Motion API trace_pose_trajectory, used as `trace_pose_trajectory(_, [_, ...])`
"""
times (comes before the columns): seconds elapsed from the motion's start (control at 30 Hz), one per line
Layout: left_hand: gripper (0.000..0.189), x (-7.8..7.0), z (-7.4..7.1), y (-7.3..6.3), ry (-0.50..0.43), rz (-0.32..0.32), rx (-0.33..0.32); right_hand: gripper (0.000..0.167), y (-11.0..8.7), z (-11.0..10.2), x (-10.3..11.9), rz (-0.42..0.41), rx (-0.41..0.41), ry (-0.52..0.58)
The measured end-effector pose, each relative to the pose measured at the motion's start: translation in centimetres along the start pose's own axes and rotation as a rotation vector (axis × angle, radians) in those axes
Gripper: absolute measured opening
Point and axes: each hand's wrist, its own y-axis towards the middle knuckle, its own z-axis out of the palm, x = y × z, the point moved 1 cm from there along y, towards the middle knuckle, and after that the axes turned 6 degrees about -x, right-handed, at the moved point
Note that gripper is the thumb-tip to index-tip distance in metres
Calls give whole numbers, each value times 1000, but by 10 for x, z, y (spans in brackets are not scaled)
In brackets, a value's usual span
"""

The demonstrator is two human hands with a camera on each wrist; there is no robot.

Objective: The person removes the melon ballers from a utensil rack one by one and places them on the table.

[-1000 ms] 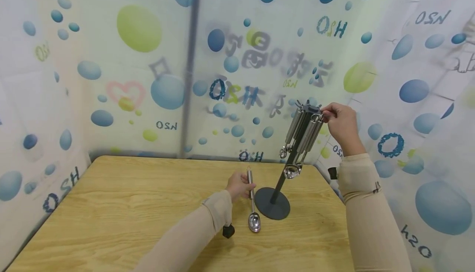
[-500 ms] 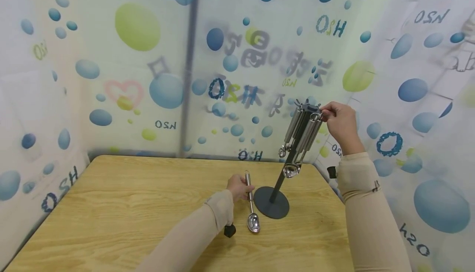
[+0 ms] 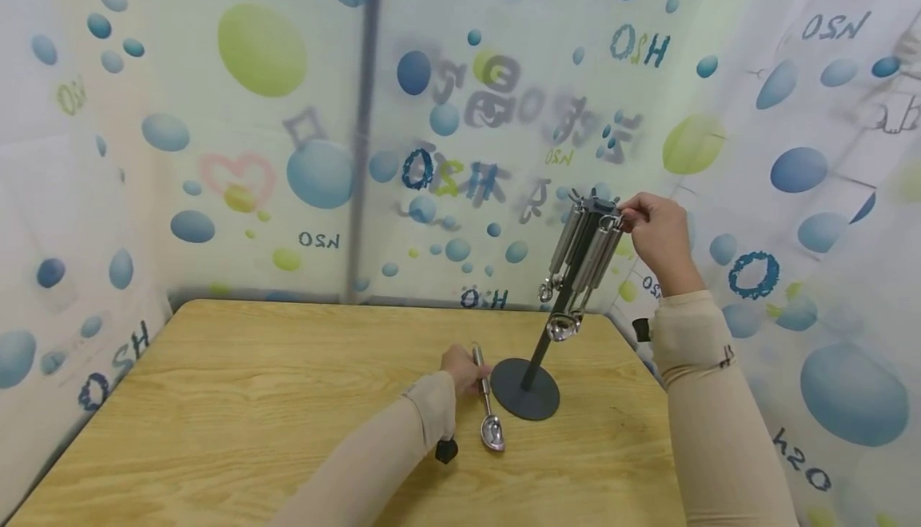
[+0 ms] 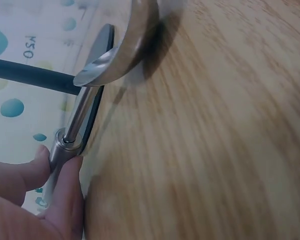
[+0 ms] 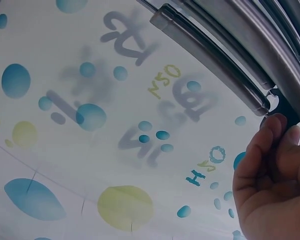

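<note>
My left hand (image 3: 460, 369) pinches the handle of a shiny metal ice cream scoop (image 3: 492, 433) between thumb and fingers. The scoop's bowl points toward me, low over the wooden table; in the left wrist view its rounded back (image 4: 136, 47) casts a shadow on the wood. To its right stands a dark grey utensil stand (image 3: 526, 389) with a round base. Several metal utensils (image 3: 592, 267) hang from its top hooks, one ending in a round bowl (image 3: 563, 327). My right hand (image 3: 658, 237) pinches the rim of the stand's top by a hook, beside the hanging handles (image 5: 215, 65).
The wooden table (image 3: 273, 399) spreads left and in front of the stand. Behind it hangs a pale curtain (image 3: 266, 135) printed with blue and green dots, which continues along both sides.
My left hand has come down and slightly nearer to me, lowering the handle end of the scoop while its bowl stays almost in place. My right hand remains at the stand's top.
</note>
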Motion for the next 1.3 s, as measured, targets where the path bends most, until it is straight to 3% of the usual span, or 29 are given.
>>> trace_pose_trajectory(0.3, [20, 9, 2, -1, 125, 114, -37, 22, 0, 0, 2, 7, 17, 10])
trace_pose_trajectory(0.63, [24, 10, 5, -2, 70, 97, -24, 22, -1, 0, 1, 18, 17, 31])
trace_pose_trajectory(0.8, [26, 9, 1, -2, 114, 120, -14, 22, -1, 1, 0, 14, 17, 28])
trace_pose_trajectory(0.93, [28, 0, -4, -6, 169, 222, 26, 22, -1, 1, 0, 0, 11, 13])
trace_pose_trajectory(1.07, [17, -19, -9, -13, 195, 362, 38, 22, -1, 0, 0, -13, 8, 1])
trace_pose_trajectory(1.3, [11, -57, -13, -20, 150, 534, 29, 24, 0, -3, 1, -11, 14, 11])
